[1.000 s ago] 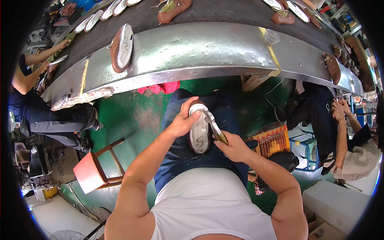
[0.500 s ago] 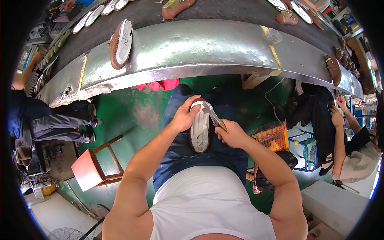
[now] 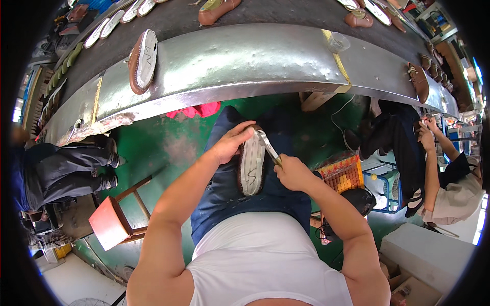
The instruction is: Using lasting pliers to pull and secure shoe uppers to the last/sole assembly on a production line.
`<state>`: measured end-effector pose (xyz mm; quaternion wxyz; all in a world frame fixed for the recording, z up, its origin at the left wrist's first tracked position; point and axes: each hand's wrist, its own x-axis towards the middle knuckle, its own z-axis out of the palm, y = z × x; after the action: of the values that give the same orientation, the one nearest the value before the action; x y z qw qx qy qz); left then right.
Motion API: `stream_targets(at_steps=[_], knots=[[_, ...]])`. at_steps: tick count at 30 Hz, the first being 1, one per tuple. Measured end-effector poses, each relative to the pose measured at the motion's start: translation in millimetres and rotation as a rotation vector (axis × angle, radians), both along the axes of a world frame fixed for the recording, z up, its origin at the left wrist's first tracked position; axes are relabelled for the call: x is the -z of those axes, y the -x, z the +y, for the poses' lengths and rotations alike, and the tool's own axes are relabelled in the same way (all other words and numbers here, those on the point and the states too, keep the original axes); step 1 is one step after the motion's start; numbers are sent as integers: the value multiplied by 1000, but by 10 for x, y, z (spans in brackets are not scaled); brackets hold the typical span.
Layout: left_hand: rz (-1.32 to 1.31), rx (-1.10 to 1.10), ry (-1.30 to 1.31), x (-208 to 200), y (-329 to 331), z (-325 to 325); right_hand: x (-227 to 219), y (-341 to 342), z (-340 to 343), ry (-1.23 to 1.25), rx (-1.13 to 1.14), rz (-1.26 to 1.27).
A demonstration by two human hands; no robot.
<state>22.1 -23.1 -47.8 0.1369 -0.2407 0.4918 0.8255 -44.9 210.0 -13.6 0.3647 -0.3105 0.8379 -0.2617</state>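
Observation:
A shoe [image 3: 251, 168] rests sole up over my lap, its pale underside marked with a dark scribble and its stitched rim brown. My left hand [image 3: 233, 144] is closed around its far end, fingers along the left side and tip. From the right, my right hand [image 3: 295, 172] is closed on a silver metal tool that looks like pincers [image 3: 270, 149]. The tool's curved head meets the far right edge of the shoe; the exact contact is too small to make out.
Ahead runs a metal-edged bench [image 3: 229, 56] carrying another upturned shoe [image 3: 143, 61] and a clear cup [image 3: 338, 43]. A red-seated stool [image 3: 109, 223] stands at left. At right, another person's hands [image 3: 427, 131] work near a blue-framed seat [image 3: 390, 188].
The tool's head has shifted slightly, and the pale band seen at the shoe's far end has narrowed. My left hand still grips the shoe. The whole view has shifted a little.

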Motion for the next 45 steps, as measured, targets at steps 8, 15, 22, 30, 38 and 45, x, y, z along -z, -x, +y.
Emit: stream_targets(at_steps=[8, 15, 22, 30, 38, 45], knots=[[-49, -102, 160, 299, 252, 43, -124, 341, 82, -58, 77, -628], [-90, -22, 74, 503, 347, 75, 352, 386, -821, 997, 379, -186], [-107, 48, 237, 373, 405, 179, 518, 304, -595, 751, 373, 117], [-43, 98, 405, 552, 350, 210, -114, 388, -322, 573, 678, -832], [-110, -7, 246, 539, 414, 160, 312, 240, -734, 1028, 549, -363], [-125, -50, 365, 549, 390, 181, 310, -249, -196, 536, 536, -623]])
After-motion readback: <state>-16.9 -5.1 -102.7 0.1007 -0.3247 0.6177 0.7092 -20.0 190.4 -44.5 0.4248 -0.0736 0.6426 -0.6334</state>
